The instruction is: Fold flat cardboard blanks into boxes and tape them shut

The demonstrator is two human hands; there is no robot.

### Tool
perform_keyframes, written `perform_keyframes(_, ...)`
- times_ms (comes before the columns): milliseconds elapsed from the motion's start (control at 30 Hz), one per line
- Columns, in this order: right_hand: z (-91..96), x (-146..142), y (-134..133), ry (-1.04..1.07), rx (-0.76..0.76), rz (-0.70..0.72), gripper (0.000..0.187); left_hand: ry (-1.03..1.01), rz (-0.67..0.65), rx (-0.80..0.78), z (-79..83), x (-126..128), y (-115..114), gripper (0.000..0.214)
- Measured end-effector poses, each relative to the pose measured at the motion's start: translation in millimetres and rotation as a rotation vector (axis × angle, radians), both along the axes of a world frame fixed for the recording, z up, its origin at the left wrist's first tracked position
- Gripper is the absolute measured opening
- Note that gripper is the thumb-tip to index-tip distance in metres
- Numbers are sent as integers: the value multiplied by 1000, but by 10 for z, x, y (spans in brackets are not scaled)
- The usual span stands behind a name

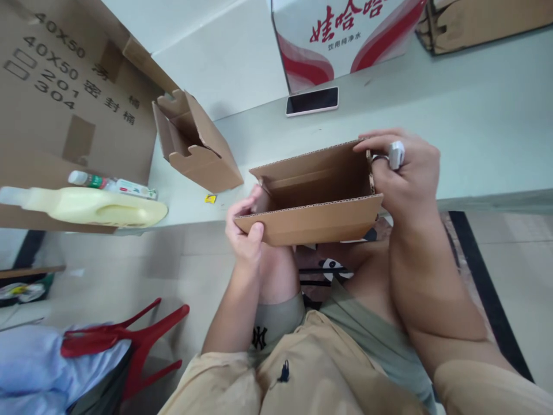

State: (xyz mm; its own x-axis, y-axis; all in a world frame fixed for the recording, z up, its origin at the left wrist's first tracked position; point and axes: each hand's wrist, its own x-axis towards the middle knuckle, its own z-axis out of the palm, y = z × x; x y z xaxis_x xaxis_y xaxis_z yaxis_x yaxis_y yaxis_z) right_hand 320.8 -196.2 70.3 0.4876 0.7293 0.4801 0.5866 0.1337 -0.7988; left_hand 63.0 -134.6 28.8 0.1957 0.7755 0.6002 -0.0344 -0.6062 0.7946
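Observation:
A brown cardboard box (pixel 315 222) with an open top is held between my two hands, over the front edge of the table. My left hand (pixel 246 227) grips its left end, thumb on the near wall and fingers behind the end. At the right end, my right hand (pixel 400 170) closes around the far corner, with a small grey device worn on a finger. Another folded cardboard box (pixel 207 164), taller and with notched flaps, stands to the left of my left hand. The bottom of the held box is hidden.
A phone (pixel 312 102) lies behind the box, before a white-and-red carton (pixel 345 43). Flattened cardboard (pixel 492 26) sits at the back right. A pale yellow jug (pixel 99 206) and a bottle (pixel 93 180) are at the left, beside a large carton (pixel 64 109). A red stool (pixel 147 346) stands below.

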Motion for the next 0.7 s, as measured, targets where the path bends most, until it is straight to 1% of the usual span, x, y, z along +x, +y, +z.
perform_keyframes(100,-75,40,25,24,-20,-29,36,90,-68,-6,-54,23,-37,35)
perform_keyframes(167,-119,60,37,35,-57,-42,34,143,-55,36,-82,22,-33,42)
perform_keyframes(233,-143,67,47,71,-44,-40,32,161,-33,72,-100,22,-19,50)
perform_keyframes(300,-142,59,56,115,-21,-24,30,186,-22,95,-108,22,-16,52)
perform_keyframes(367,-122,44,62,130,-22,-5,28,222,-26,116,-114,14,-35,48)
perform_keyframes(467,-83,24,58,79,-36,16,24,261,-39,148,-138,-20,-99,42)
perform_keyframes(567,-60,24,34,10,-29,70,14,294,-28,192,-188,-62,-172,41)
perform_keyframes(600,-60,29,24,-4,-38,91,11,307,-24,208,-206,-71,-192,40)
perform_keyframes(700,-92,50,6,-5,-112,130,13,312,-28,233,-243,-72,-230,35)
